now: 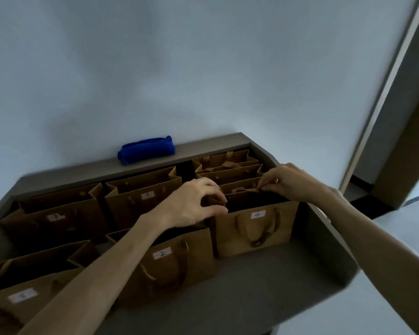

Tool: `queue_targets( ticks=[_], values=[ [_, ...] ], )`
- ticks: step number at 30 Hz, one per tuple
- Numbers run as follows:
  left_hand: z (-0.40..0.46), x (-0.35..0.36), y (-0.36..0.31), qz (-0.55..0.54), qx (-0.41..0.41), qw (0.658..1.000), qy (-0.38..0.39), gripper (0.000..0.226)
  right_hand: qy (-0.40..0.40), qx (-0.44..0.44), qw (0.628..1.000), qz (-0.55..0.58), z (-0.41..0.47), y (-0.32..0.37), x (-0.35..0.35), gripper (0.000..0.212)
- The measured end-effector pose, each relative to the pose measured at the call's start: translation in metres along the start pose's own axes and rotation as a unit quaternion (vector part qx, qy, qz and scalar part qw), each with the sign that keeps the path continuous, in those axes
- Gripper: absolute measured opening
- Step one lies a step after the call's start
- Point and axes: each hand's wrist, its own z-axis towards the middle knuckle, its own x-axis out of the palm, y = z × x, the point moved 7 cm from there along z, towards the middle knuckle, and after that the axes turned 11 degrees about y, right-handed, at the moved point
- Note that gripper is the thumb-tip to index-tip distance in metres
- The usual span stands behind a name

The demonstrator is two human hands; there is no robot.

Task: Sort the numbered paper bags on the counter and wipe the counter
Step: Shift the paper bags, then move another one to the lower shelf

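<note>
Fingers [218,209] of both hands clamped on stiff rims of boxy brown paper bag 4 [254,228].

Both hands [194,201] on bag 4 [254,228]

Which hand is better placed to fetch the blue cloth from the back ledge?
Probably the left hand: it sits nearer the blue cloth. The right hand is farther right, pinching the rim of bag 4.
</note>
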Motion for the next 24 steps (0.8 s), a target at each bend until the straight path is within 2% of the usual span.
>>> queue_targets(
  ticks=[2,8,12,18,22,24],
  values=[
    [0.012,0.012,-0.005,0.030,0.000,0.999,0.028,0.021,-0.007,0.007,1.000,0.003,0.005,-0.005,-0.002,0.014],
    [0.029,0.001,0.004,0.010,-0.021,1.000,-0.010,0.017,-0.027,0.027,0.999,-0.013,0.024,-0.010,-0.009,0.016],
    [0.029,-0.002,0.008,0.003,-0.032,0.999,-0.009,0.018,-0.030,0.023,0.999,-0.012,0.030,-0.010,-0.010,0.013],
    [0.014,0.008,-0.003,0.022,0.001,0.999,0.025,0.012,-0.027,-0.022,0.999,-0.028,0.006,0.000,-0.006,0.013],
    [0.005,0.016,-0.007,-0.005,0.014,0.998,0.060,0.012,-0.029,-0.041,0.998,-0.023,-0.012,0.006,0.004,0.017],
    [0.008,0.012,-0.007,-0.013,0.013,1.000,0.021,0.014,-0.032,-0.041,0.998,-0.020,-0.015,0.007,0.007,0.019]
  ],
)
